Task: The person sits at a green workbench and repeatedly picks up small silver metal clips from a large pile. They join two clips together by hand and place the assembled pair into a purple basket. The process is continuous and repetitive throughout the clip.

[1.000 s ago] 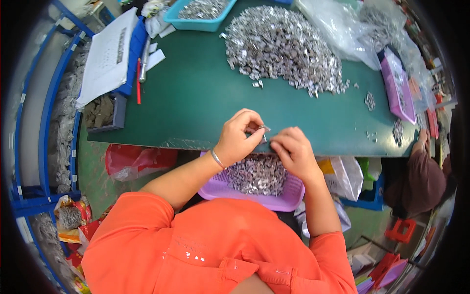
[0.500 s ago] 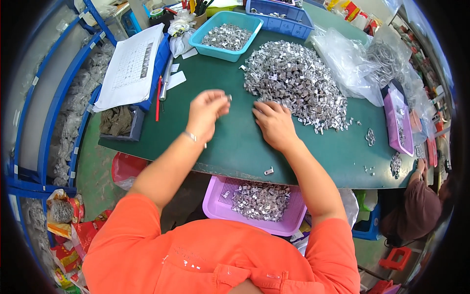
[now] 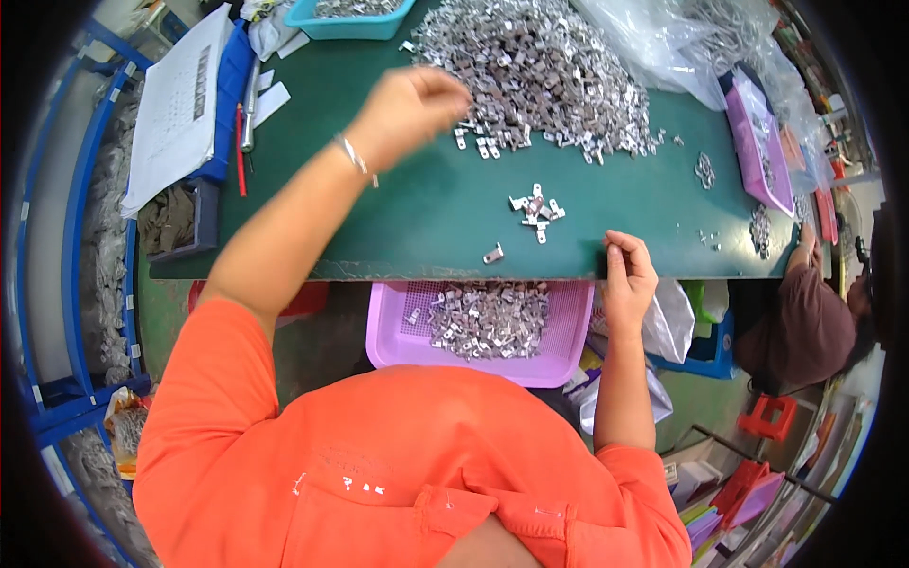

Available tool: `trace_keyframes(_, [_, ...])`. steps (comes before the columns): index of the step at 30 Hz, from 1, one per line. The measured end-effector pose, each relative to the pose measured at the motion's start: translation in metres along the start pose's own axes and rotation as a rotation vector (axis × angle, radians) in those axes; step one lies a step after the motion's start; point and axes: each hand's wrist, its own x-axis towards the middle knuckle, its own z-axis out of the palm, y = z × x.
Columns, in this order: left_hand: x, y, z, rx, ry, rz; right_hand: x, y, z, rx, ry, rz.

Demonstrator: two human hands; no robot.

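Note:
My left hand [image 3: 407,109], a bracelet at its wrist, is over the left edge of a big pile of small metal brackets [image 3: 549,80]. Its fingers are curled together; anything in them is hidden. At the table's front edge, my right hand [image 3: 630,284] has thumb and fingers pressed together, and what they pinch is too small to make out. Between the hands lies a small cluster of brackets [image 3: 537,210]. A single bracket [image 3: 493,254] sits closer to me. Below the edge, a purple basket [image 3: 381,327] holds many loose brackets.
The green table [image 3: 379,232] carries a turquoise tray [image 3: 350,28], paper sheets [image 3: 180,104] and a red pen [image 3: 240,151] at left. Plastic bags [image 3: 653,47] and a pink-purple basket [image 3: 757,156] are at right. Blue shelving stands left; another person [image 3: 805,322] sits far right.
The view has tilted down toward me. My right hand has left the pile for the table's front edge, and a small bracket cluster now lies apart. My left hand has moved to the pile.

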Motion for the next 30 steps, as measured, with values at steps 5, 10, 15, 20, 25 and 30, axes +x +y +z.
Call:
trace_keyframes(5, [-0.086,-0.021,0.075,0.554,-0.26,0.437,-0.001,-0.033,0.036,-0.097,-0.152,-0.076])
trace_keyframes(10, [-0.114,-0.033,0.088,0.509,-0.233,0.521,0.0,-0.023,0.06,-0.267,-0.105,-0.285])
trace_keyframes(15, [-0.117,-0.023,0.075,0.407,-0.48,0.42,0.001,-0.038,0.028,0.109,-0.47,-0.133])
trace_keyframes(20, [-0.081,-0.031,0.117,0.525,0.035,0.497,0.02,-0.025,0.054,-0.21,-0.082,-0.239])
trace_keyframes(25, [-0.078,-0.042,0.116,0.514,0.067,0.462,0.015,-0.016,0.059,-0.273,-0.047,-0.357])
trace_keyframes(30, [-0.101,-0.024,0.088,-0.134,-0.152,-0.252,0.003,-0.031,0.026,0.083,-0.522,-0.096])
